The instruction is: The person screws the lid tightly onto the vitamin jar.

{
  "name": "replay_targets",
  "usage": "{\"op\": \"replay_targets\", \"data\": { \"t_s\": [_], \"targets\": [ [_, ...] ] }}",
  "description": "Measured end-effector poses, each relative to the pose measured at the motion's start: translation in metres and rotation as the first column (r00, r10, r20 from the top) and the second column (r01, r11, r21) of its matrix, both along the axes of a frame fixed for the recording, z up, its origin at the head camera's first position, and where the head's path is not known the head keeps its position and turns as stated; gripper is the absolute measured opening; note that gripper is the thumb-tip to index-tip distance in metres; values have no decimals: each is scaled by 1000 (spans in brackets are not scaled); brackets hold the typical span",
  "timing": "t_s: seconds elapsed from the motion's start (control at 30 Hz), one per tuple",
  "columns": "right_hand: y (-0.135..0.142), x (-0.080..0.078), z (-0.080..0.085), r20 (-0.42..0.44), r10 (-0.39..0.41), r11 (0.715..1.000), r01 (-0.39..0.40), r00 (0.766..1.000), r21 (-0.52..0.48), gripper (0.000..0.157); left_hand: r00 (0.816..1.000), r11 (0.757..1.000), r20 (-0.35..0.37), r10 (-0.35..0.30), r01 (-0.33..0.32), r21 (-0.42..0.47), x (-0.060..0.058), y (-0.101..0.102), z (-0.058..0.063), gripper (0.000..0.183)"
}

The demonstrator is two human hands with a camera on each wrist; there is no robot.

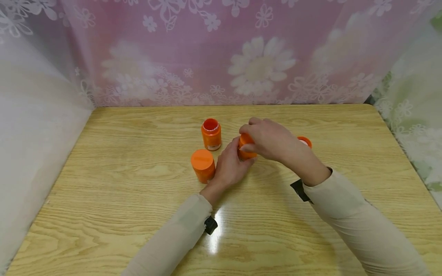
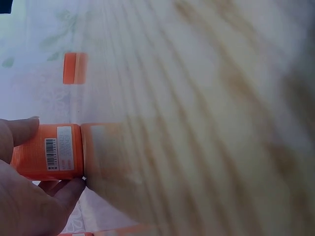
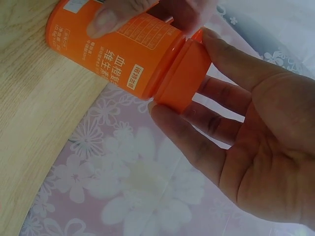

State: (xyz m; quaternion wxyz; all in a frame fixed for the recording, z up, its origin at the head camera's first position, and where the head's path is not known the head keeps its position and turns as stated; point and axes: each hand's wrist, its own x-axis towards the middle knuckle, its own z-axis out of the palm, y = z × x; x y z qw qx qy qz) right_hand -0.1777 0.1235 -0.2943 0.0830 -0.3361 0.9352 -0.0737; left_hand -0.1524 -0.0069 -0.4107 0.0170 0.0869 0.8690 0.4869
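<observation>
Both hands are on an orange pill bottle point(image 1: 247, 154) that stands upright on the wooden table. My left hand point(image 1: 230, 164) grips its body, with the thumb on one side and fingers on the other in the left wrist view. From above, my right hand point(image 1: 271, 138) holds the orange cap point(image 3: 181, 74) between thumb and fingertips. The cap sits on the bottle's neck, and a label with printed characters point(image 3: 115, 66) runs along the body. Beside my left wrist stands a capped orange bottle point(image 1: 203, 165). Behind that is an uncapped orange bottle point(image 1: 211, 135), its mouth showing.
A loose orange cap point(image 1: 305, 142) lies on the table point(image 1: 121, 184) to the right, partly hidden behind my right forearm. Flowered cloth point(image 1: 193, 57) hangs along the table's back edge, with pale cloth at both sides.
</observation>
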Motion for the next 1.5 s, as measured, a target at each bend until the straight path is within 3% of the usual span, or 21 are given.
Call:
{"op": "replay_targets", "data": {
  "t_s": [0.37,0.87,1.1,1.37,1.5],
  "targets": [
    [1,0,0,14,-19,1000,19,1000,-11,36,999,999,35,13,-11,-33,0,0,5,57],
    [0,-2,-2,27,-32,999,33,999,-30,35,995,1000,93,29,-29,8,-2,-1,10,59],
    [0,0,-4,21,-50,998,50,999,-23,34,990,998,139,-8,-1,69,-3,-3,15,57],
    [0,1,-3,20,-56,998,56,998,-18,34,977,999,214,-24,15,43,-6,-4,26,57],
    [0,1,-3,18,-54,998,54,998,-22,35,976,999,217,-31,22,44,-7,-6,30,53]
  ]
}}
